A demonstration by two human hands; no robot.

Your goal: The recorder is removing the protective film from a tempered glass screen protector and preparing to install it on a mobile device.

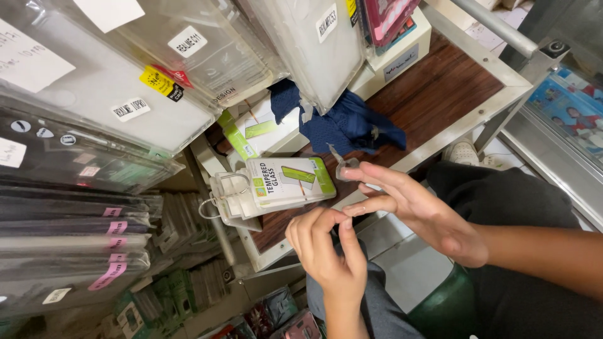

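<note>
Head view: we note right hand [422,212] pinching small clear film tab [344,167]; left hand [326,248] fingertips pressed together, beside screen-protector packs [276,183].

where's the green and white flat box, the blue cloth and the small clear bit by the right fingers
green and white flat box [286,182], head view, middle of its white front
blue cloth [348,125], head view, centre of the crumpled fabric
small clear piece [344,168], head view, the part showing above the right hand's fingers [367,172]

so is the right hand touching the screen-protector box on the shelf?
Apart. The head view shows the right hand holding a small clear piece beside the white-and-green box, with brown shelf visible between fingertips and box.
</note>
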